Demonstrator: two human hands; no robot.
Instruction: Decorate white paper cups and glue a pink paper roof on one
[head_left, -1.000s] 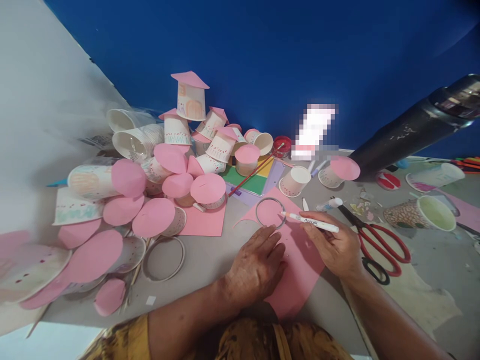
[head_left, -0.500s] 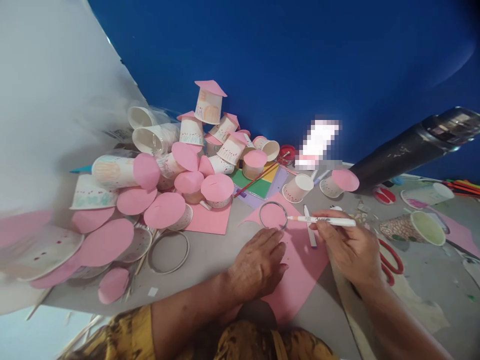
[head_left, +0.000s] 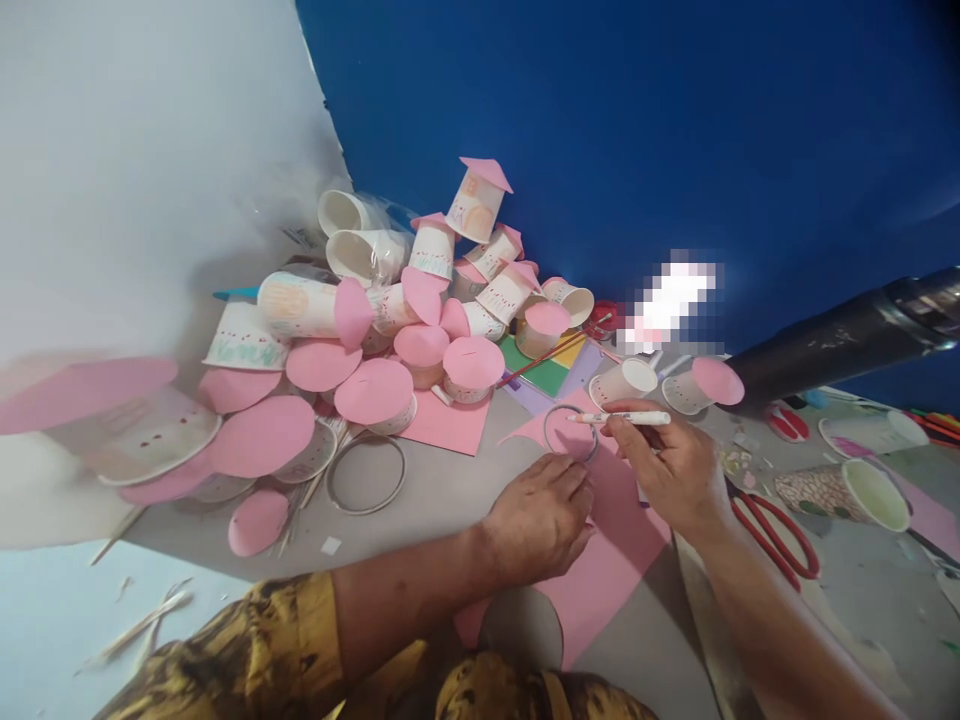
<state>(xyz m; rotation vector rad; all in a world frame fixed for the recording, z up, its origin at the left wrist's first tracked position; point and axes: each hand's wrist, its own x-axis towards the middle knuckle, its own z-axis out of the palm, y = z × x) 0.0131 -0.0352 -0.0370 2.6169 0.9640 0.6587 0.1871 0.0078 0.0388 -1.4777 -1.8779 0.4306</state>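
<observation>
Your right hand [head_left: 671, 475] pinches a white marker [head_left: 651, 418], lettering unreadable; your left hand [head_left: 536, 515], loosely flattened, touches the grey ring [head_left: 547, 430] around six o'clock.

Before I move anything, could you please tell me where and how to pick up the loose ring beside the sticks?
Probably pinch the loose ring by its right rim, coming from the right: it lies flat with an open middle, while sticks and a pink-topped cup crowd its left and far sides.
</observation>
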